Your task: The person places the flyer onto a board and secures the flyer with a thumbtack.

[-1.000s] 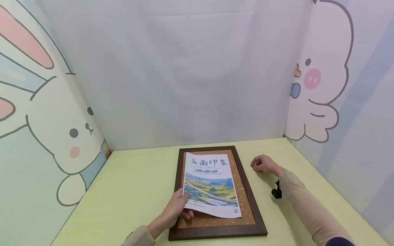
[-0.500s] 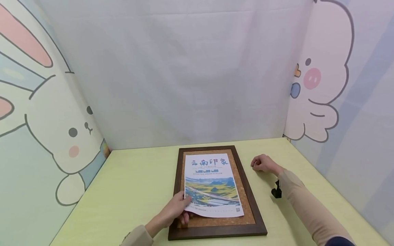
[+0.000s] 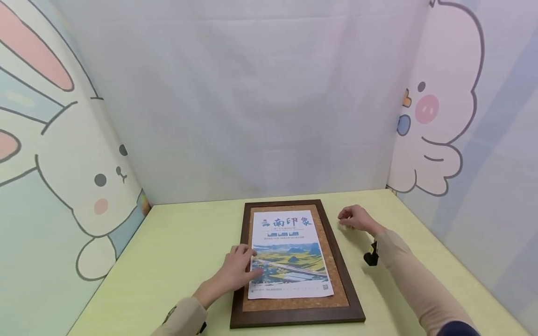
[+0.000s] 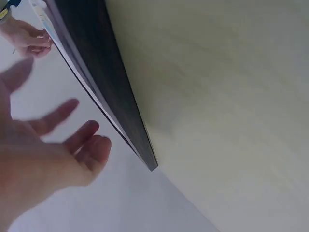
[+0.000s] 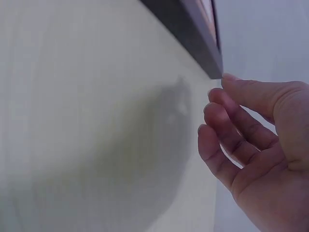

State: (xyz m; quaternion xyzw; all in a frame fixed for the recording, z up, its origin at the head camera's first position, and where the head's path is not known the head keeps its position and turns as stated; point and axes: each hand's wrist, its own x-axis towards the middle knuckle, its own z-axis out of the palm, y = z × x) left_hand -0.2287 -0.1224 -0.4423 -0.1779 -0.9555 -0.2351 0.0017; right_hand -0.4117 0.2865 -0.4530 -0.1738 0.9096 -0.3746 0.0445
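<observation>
A printed landscape poster [image 3: 290, 254] lies on the cork board [image 3: 294, 304] inside a dark brown wooden frame [image 3: 296, 318]. My left hand [image 3: 235, 268] is over the board's left edge, fingers loosely spread at the poster's left side and gripping nothing. In the left wrist view, that hand [image 4: 53, 150] shows apart from the frame's edge. Right of the frame, my right hand [image 3: 357, 218] hovers above the table with thumb and forefinger together. They seem to pinch a tiny pale thing, too small to name. In the right wrist view, the right hand's [image 5: 270, 140] other fingers are curled.
The pale yellow-green table [image 3: 180, 252] extends on both sides of the frame. A grey cloth wall [image 3: 260, 102] stands behind, with cartoon-printed walls at left and right. A black wrist device [image 3: 371, 255] hangs under the right sleeve.
My left hand has let go of the poster's lower left edge and moved slightly up. The poster now lies flatter and straighter. My right hand has shifted a little left and up, towards the frame.
</observation>
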